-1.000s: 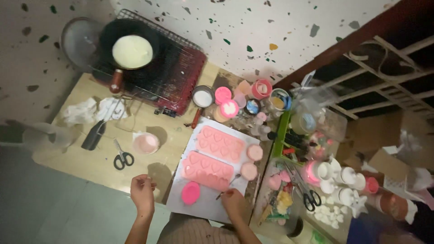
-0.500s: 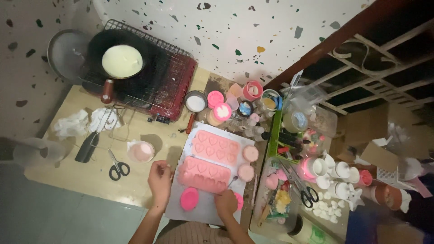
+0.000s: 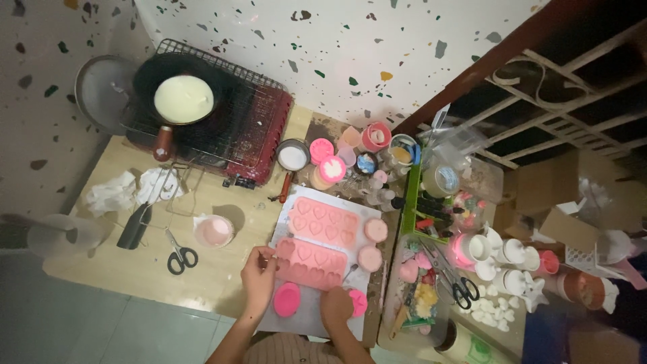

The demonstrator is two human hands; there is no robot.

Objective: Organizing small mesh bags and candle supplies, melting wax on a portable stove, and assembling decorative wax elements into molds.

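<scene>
Tabletop [image 3: 135, 269] crowded; both heart moulds [image 3: 311, 262] appeared filled. Left hand [image 3: 259, 276] touched mould edge, right hand [image 3: 335, 305] beside; fingers' grip indiscernible.

bare tabletop [image 3: 222, 269] left of pink heart moulds [image 3: 312, 246], scissors [image 3: 179, 255] and cup [image 3: 214, 231] nearby, jars [image 3: 364, 162] crowding behind

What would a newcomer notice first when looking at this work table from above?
Probably the two pink heart moulds lying on a white sheet at the table's middle, with the left hand touching the nearer one and the right hand beside a small round pink mould. Next, the dark pan of pale liquid on the red wire rack at the back left.
</scene>
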